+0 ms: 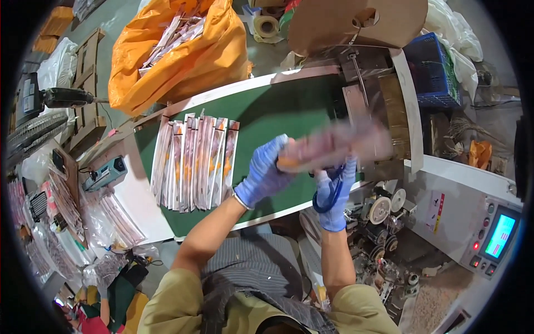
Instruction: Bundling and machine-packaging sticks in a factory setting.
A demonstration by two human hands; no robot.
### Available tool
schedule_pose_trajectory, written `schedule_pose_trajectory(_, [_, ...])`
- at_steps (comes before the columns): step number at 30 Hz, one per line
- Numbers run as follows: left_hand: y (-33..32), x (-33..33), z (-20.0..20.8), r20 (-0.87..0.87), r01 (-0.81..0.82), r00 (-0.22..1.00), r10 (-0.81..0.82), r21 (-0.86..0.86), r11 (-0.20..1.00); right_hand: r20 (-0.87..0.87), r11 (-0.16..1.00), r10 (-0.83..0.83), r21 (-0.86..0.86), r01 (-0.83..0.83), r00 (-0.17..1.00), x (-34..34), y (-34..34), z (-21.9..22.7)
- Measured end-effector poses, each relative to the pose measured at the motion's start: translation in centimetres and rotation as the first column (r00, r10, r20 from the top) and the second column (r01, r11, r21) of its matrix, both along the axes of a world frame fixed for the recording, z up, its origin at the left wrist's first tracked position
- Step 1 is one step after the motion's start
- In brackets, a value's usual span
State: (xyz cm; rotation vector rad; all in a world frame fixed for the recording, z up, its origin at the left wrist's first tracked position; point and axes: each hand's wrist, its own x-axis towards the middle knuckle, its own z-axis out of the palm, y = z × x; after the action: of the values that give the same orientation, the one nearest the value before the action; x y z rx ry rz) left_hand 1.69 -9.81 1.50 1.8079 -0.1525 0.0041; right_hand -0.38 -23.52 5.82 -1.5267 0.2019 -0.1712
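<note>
Left hand (268,170) pinches the left end of a blurry pack (342,145), just right of mid-frame, its long side pointing right and slightly up; right hand (335,195) sits just below, gripping a blue loop (316,202).

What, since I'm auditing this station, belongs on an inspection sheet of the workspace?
Surface: green worktop, pale-edged.
Job's things: slim packs lined side by side on its left part; blurred bundle, held.
Clutter: orange bag holding similar packs, beyond the worktop; machine parts, lower right.
Hands: both blue-gloved; left hand grips the bundle; right hand carries a blue loop handle.
Cables: dark cord, lower left, route unclear.
Surroundings: lit control screen, right; blue crate, upper right; another person, lower left.
</note>
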Motion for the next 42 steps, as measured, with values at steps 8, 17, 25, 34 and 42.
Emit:
schedule_pose_trajectory(8, [1.6, -1.0, 0.8, -0.219, 0.101, 0.948, -0.233, -0.488, 0.867, -0.118, 0.991, 0.008, 0.133, 0.008, 0.993, -0.6, 2.3, 2.5])
schedule_pose_trajectory(17, [1.9, 3.3, 0.2, -0.018, 0.363, 0.919, -0.394, -0.353, 0.862, 0.088, 0.973, 0.146, -0.193, -0.127, 0.985, 1.4, 1.7, 3.1])
schedule_pose_trajectory(25, [11.1, 9.7, 6.1, -0.39, 0.128, 0.874, -0.289, -0.389, 0.912, -0.267, 0.545, 0.645, -0.495, -0.677, 0.715, 8.4, -0.3, 7.2])
schedule_pose_trajectory(34, [18.6, 14.1, 7.8, -0.302, 0.198, 0.928, -0.216, -0.091, 0.976, -0.269, 0.32, 0.763, -0.632, -0.706, 0.587, 15.4, 7.2, 7.0])
schedule_pose_trajectory(42, [24.3, 16.8, 9.8, -0.394, 0.237, 0.888, -0.237, -0.05, 0.97, -0.087, 0.44, 0.768, -0.648, -0.621, 0.635, 17.6, 14.6, 5.4])
